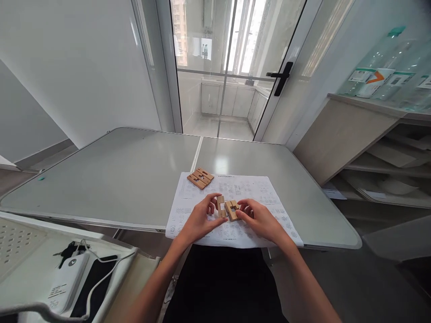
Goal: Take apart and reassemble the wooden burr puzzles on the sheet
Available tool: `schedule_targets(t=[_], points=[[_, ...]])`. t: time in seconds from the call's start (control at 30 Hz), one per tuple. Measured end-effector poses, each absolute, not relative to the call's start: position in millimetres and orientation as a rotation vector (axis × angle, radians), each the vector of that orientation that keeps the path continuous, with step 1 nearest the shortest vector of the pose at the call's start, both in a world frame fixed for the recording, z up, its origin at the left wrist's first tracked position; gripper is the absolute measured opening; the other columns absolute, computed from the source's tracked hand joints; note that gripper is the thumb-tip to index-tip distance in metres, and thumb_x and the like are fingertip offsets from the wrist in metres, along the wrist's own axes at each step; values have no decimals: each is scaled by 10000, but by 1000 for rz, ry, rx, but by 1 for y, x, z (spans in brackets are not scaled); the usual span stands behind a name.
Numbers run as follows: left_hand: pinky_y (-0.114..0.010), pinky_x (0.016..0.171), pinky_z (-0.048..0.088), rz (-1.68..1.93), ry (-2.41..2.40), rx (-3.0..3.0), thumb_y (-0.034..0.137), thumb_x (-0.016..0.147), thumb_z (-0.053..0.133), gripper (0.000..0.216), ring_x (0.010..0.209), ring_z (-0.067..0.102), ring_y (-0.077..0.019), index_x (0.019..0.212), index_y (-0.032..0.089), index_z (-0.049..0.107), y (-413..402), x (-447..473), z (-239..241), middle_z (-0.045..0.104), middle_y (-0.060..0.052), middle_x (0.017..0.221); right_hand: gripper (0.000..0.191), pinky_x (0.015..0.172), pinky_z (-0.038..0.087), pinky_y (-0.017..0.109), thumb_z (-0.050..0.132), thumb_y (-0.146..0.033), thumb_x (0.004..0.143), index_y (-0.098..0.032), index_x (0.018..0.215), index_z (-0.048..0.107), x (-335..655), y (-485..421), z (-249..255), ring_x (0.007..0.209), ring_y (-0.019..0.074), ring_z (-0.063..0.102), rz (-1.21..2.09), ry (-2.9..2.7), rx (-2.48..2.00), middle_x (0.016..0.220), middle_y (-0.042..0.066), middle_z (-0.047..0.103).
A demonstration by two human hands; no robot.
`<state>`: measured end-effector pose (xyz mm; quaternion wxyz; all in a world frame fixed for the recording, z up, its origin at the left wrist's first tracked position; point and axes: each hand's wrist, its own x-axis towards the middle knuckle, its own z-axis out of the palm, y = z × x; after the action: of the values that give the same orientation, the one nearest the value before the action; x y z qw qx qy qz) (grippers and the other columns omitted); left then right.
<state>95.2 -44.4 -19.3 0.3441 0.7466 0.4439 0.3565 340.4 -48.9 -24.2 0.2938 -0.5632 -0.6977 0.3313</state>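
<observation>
My left hand pinches a notched wooden puzzle piece between thumb and fingers, holding it upright by its ends. Just right of it, my right hand grips a small block of joined wooden puzzle pieces with a gap at its middle. A narrow space parts the two. Both are above a printed instruction sheet covered in small diagrams. Several more notched wooden pieces lie side by side at the sheet's upper left corner.
The sheet lies on a grey table, its near edge overhanging. A white cart at lower left holds a power bank, cable and keys. At right, a shelf carries plastic bottles. A glass door stands behind the table.
</observation>
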Motion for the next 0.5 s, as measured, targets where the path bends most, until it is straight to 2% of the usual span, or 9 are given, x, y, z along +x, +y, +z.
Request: schedule_targets(t=[0.2, 0.37, 0.5], points=[[-290, 763, 497, 930, 1133, 1900, 336, 811, 813, 667, 770, 533, -139, 1395, 284, 495, -44, 95, -21, 611, 19, 975, 261, 670, 483, 343, 569, -478, 952, -248, 980, 688, 329, -47, -32, 766, 225, 676, 756, -1828, -1601, 921, 50, 739], [-297, 765, 493, 927, 1133, 1897, 339, 816, 815, 668, 769, 542, -143, 1399, 280, 494, -44, 96, -21, 592, 31, 918, 180, 656, 427, 334, 566, -415, 946, -256, 906, 640, 318, -46, -30, 814, 235, 668, 660, -1820, -1756, 921, 39, 738], [-299, 769, 499, 930, 1128, 1883, 336, 810, 820, 674, 771, 556, -140, 1399, 280, 496, -44, 96, -22, 610, 27, 946, 164, 629, 365, 323, 569, -392, 944, -253, 873, 617, 311, -42, -26, 814, 229, 653, 612, -1803, -1870, 904, 35, 739]])
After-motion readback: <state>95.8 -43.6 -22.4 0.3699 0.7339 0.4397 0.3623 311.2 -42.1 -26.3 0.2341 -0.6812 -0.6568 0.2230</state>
